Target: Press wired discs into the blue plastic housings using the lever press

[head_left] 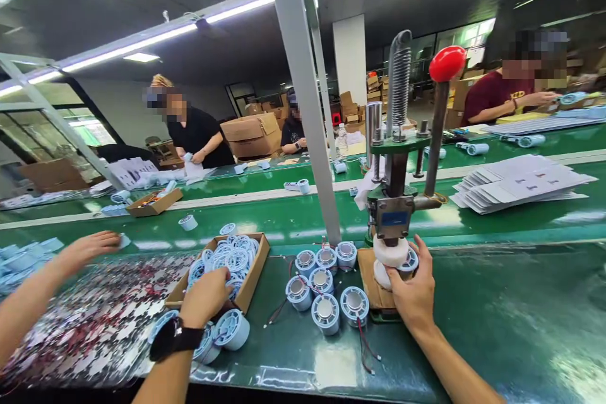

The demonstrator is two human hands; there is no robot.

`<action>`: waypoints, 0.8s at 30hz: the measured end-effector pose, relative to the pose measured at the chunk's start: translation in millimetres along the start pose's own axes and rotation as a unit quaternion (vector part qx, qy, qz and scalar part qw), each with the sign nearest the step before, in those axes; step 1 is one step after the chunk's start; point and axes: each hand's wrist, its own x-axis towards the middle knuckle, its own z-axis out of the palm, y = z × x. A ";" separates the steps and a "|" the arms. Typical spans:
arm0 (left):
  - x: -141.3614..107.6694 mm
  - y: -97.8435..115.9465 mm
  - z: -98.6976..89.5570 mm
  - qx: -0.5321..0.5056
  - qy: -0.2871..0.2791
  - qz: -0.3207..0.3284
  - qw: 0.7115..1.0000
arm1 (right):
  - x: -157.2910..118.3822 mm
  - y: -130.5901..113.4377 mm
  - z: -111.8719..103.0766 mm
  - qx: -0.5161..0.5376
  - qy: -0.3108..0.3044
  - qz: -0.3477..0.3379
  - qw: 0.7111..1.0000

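7 disc-topped housings (325, 310) look done. Right hand (416, 290) grips 1 blue housing (409, 261), right edge of press base (386, 315); left hand (207, 297) over box (255, 273), near edge; grip I can't tell remotely. Open housings (235, 331), surface (497, 315) front edge, seem pending.

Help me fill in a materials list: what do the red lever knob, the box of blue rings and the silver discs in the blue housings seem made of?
Red lever knob: glossy, probably hard plastic, given its bright highlight; painted metal is possible.
Box: matte brown cardboard, judging by its thin walls.
Silver discs: apparently metal, smooth with a soft sheen; which metal is unclear.
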 end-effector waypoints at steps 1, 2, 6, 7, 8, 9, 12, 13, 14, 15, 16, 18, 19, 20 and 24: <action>2.0 -2.7 5.1 0.004 -0.006 0.004 1.000 | 4.9 3.4 -6.7 -0.023 0.009 0.000 1.000; 3.7 -3.9 9.7 0.007 -0.010 0.008 1.000 | 11.4 10.1 -16.5 -0.049 0.012 0.001 0.999; 14.0 -8.0 16.6 0.010 -0.008 0.011 1.000 | 49.4 62.2 -80.3 -0.166 -0.011 0.011 0.986; 16.7 -9.7 14.6 0.009 -0.002 0.003 1.000 | 59.5 76.1 -99.2 -0.192 -0.025 0.010 0.981; 18.4 -10.9 11.1 0.007 0.009 -0.009 1.000 | 68.1 87.4 -117.3 -0.214 -0.039 0.007 0.976; 18.3 -10.6 6.5 0.004 0.022 -0.022 1.000 | 74.1 94.7 -133.1 -0.235 -0.047 0.002 0.971; -0.2 8.9 -7.2 -0.030 0.072 -0.048 0.996 | 67.9 84.2 -154.5 -0.283 -0.021 -0.027 0.959; -13.4 23.7 -9.0 -0.056 0.075 -0.037 0.995 | 56.6 70.4 -149.6 -0.274 -0.020 -0.056 0.960; -29.6 42.6 -8.3 -0.089 0.064 -0.010 0.994 | 41.5 53.3 -138.5 -0.250 -0.035 -0.097 0.963; -47.5 64.8 -4.9 -0.119 0.035 0.034 0.992 | 23.8 34.4 -121.8 -0.211 -0.067 -0.148 0.964; -65.8 88.7 1.2 -0.172 -0.022 0.123 0.977 | 5.2 15.5 -101.0 -0.157 -0.127 -0.207 0.957; -97.2 135.5 18.9 -0.192 -0.135 0.263 0.936 | -28.6 -16.5 -55.3 -0.129 -0.217 -0.267 0.930; -108.3 155.1 29.1 -0.178 -0.153 0.277 0.932 | -41.6 -27.8 -34.9 -0.130 -0.247 -0.274 0.920; -115.5 170.6 39.2 -0.164 -0.165 0.274 0.933 | -51.5 -35.5 -18.7 -0.135 -0.269 -0.271 0.914; -118.7 189.8 71.0 -0.186 -0.124 0.210 0.952 | -69.9 -38.2 -10.9 -0.115 -0.312 -0.244 0.911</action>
